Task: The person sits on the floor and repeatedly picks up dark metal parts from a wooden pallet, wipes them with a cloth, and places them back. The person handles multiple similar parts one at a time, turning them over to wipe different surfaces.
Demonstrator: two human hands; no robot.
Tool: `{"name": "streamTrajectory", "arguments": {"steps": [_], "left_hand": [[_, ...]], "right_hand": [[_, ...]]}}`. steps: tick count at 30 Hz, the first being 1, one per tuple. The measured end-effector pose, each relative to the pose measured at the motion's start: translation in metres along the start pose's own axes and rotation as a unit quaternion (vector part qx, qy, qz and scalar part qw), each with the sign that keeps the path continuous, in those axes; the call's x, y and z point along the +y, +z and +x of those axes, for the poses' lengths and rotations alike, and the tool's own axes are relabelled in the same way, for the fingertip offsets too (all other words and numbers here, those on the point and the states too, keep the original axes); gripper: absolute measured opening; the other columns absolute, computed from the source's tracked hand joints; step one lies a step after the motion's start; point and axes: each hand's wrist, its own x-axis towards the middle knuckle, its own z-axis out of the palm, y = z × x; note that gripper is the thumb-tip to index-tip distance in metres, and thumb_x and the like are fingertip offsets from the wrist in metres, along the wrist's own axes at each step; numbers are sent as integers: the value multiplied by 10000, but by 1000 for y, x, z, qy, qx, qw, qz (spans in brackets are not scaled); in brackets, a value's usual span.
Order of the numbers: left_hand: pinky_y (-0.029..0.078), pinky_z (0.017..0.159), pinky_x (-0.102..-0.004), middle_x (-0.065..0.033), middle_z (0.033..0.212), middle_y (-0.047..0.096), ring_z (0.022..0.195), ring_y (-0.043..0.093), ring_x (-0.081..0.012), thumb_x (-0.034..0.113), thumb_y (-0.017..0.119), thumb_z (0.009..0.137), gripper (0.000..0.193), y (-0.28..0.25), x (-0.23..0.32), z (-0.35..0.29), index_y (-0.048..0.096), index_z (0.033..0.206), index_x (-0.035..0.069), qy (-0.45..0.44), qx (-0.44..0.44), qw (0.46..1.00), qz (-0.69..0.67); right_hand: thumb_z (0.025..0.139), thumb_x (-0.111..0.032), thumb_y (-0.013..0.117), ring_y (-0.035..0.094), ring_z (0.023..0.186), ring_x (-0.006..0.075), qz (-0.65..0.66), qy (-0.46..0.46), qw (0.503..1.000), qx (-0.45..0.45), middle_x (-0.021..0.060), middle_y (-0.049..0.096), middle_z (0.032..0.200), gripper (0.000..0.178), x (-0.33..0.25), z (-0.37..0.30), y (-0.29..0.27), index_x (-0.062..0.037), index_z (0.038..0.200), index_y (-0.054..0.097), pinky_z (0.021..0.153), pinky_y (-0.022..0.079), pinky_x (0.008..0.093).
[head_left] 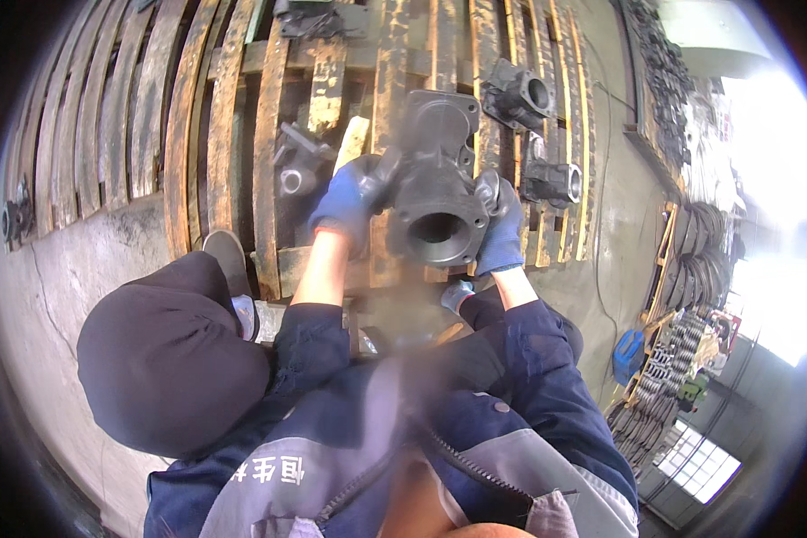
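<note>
A dark grey metal casting (pixel 430 184) is held up between my hands over the wooden pallet. Its round flange, with a wide bore and bolt holes, faces toward me, and a squarer flange is at its far end. My left hand (pixel 351 195), in a blue glove with a dark coating, grips the casting's left side. Gloved likewise, my right hand (pixel 500 222) is closed on its right side near the round flange. Two similar castings, one with an open bore (pixel 518 94) and one lying sideways (pixel 551 177), rest on slats to the right. Another casting (pixel 300 166) sits left of my left hand.
Under the castings spreads a slatted wooden pallet (pixel 269 134), with gaps between its boards. More dark parts (pixel 318 18) lie at its far edge. A cable (pixel 603 179) runs across the floor on the right, near a blue container (pixel 628 357) and stacked metal parts (pixel 668 368).
</note>
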Motion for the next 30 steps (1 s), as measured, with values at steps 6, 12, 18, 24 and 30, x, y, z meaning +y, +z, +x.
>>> {"name": "streamTrajectory", "arguments": {"steps": [6,12,18,24,30], "left_hand": [[455,726,-296,-80,833,647,762,561,-166,597,638,850,648,12,26,-43,687,1001,-31,64,-47,996,51],[492,728,-331,-119,825,671,764,629,-203,427,619,900,479,4,50,-90,663,995,-40,305,-29,880,362],[523,710,-351,-207,871,695,777,680,-238,441,583,934,510,11,70,-166,662,1001,-58,227,6,959,170],[478,651,-377,-199,752,642,694,631,-233,377,530,978,442,6,32,-182,624,875,-42,293,27,938,182],[459,645,-384,-182,769,599,690,584,-319,267,520,976,318,-1,6,-168,608,898,-28,462,39,852,242]], "right_hand": [[978,-378,413,591,875,453,-211,-191,959,18,260,632,917,404,-23,-32,-42,-32,960,622,774,466,509],[966,-348,540,570,709,190,150,0,987,-55,49,618,824,309,-15,-45,-52,-65,903,645,641,472,348],[993,-276,531,623,830,109,482,109,842,-216,1,650,915,258,-21,-65,-79,-60,1066,652,781,529,264],[680,-100,697,673,873,263,-111,-448,864,-202,103,686,1018,294,5,-38,-81,-97,972,673,772,537,339],[745,-173,723,644,615,269,-116,-335,905,-235,122,667,709,160,2,-44,-86,-34,812,680,591,518,382]]}}
